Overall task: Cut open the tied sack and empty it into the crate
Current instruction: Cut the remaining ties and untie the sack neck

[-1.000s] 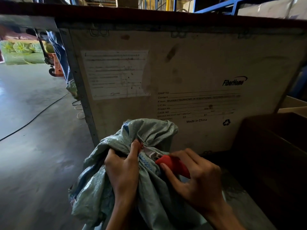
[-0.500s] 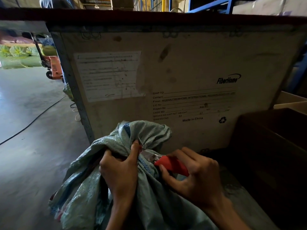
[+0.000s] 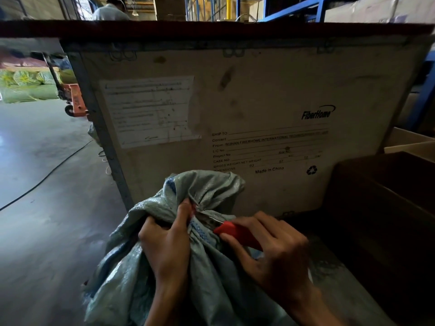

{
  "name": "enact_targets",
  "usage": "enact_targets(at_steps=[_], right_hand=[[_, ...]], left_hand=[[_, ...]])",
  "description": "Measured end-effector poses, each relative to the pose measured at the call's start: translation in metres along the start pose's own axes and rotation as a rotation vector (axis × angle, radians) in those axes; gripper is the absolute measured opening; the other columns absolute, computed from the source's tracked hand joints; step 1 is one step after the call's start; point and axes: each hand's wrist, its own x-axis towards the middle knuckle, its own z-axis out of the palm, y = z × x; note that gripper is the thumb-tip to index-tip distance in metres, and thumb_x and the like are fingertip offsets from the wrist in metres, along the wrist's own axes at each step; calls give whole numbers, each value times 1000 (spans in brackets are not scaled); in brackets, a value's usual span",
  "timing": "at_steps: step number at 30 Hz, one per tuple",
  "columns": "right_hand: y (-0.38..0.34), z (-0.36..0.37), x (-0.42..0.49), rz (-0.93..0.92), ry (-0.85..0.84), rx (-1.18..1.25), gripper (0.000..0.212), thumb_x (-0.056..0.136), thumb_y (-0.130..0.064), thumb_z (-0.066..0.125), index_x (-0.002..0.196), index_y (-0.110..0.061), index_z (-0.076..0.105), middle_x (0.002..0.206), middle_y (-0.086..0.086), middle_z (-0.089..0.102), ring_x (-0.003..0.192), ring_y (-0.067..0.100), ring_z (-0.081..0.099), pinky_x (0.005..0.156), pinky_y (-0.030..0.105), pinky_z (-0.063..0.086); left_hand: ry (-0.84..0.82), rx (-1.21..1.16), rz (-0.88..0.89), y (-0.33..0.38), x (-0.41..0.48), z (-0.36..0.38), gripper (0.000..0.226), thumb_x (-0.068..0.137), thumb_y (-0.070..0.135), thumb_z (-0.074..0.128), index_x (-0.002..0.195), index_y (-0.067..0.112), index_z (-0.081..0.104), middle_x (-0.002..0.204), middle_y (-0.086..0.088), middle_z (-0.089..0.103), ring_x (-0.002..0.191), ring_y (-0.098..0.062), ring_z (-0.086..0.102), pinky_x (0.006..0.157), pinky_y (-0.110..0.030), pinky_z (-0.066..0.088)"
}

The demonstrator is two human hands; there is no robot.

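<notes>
one pale grey-green woven plastic sack [image 3: 211,274] stands at the bottom centre, its gathered neck bunched into a knot-like tuft just in front of one large off-white board-sided crate [image 3: 259,95]. the crate fills most of the view; its panel carries one faded paper label [image 3: 148,109] on the left and printed shipping text with one "fiberhome" logo [image 3: 318,112] on the right, and a dark red rim runs along its top edge.

two bare hands work at the sack. the left hand [image 3: 168,249] is closed around the fabric just below the tied neck, thumb pressed up against the gather. the right hand [image 3: 279,252] is wrapped around one red-handled cutter [image 3: 237,232], whose metal tip lies against the neck of the sack beside the left thumb. the neck is still bunched shut.

one dark brown open box [image 3: 386,208] sits to the right, close beside the sack. on the left, bare grey concrete floor [image 3: 47,220] is crossed by one black cable [image 3: 50,171]. farther off stand one orange pallet jack [image 3: 74,100] and green bundles [image 3: 26,87], too blurred to count. one person [image 3: 110,10] in a light top shows beyond the crate's rim.
</notes>
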Motion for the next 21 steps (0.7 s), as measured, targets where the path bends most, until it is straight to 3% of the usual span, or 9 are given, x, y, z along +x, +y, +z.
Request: enact_targets(at_steps=[4,9,11,14,16,18,21], right_hand=[[-7,8,-7,96,2,87,24,86,-49,71,96,-27,73,86,-13,70,75,4,66,63,27,54],[-9,5,9,339,160,250,28,87,-54,66,100,-30,63,87,-25,60,81,-8,63,65,6,49],[0,2,16,420,135,259,27,88,-60,60,100,-36,59,85,-28,60,79,-8,63,62,7,50],[23,7,15,659,38,298,35,86,-69,52,97,-36,60,79,-17,66,73,-2,65,61,19,51],[49,14,1,808,-59,271,35,84,-57,64,104,-28,62,88,-10,69,81,7,67,70,28,52],[79,19,-21,931,-143,184,38,83,-33,75,114,-16,61,104,5,69,99,23,66,86,35,51],[114,20,-76,1082,-207,39,37,86,-13,70,119,-6,58,116,18,67,108,35,63,90,37,48]], left_hand=[[-9,-123,-87,-3,-5,4,30,81,35,81,86,6,77,79,-12,80,77,-31,78,69,-42,65],[-45,-246,-271,-23,-19,15,27,83,28,78,93,3,77,91,-17,81,92,-36,77,84,-52,63],[-107,-236,-307,-31,-21,18,27,84,27,78,98,4,76,95,-18,80,95,-37,76,87,-55,61],[-258,-141,-333,-41,-17,18,30,84,29,80,108,13,71,99,-10,81,97,-28,77,90,-51,61],[-348,-71,-338,-47,-17,16,34,84,32,80,113,22,68,104,-4,80,100,-25,76,92,-48,61],[-425,-7,-345,-54,-18,13,39,83,35,79,119,28,64,113,-3,76,106,-25,73,98,-50,57],[-492,84,-335,-58,-23,12,50,77,43,78,124,34,62,119,1,73,111,-25,69,102,-52,53]])
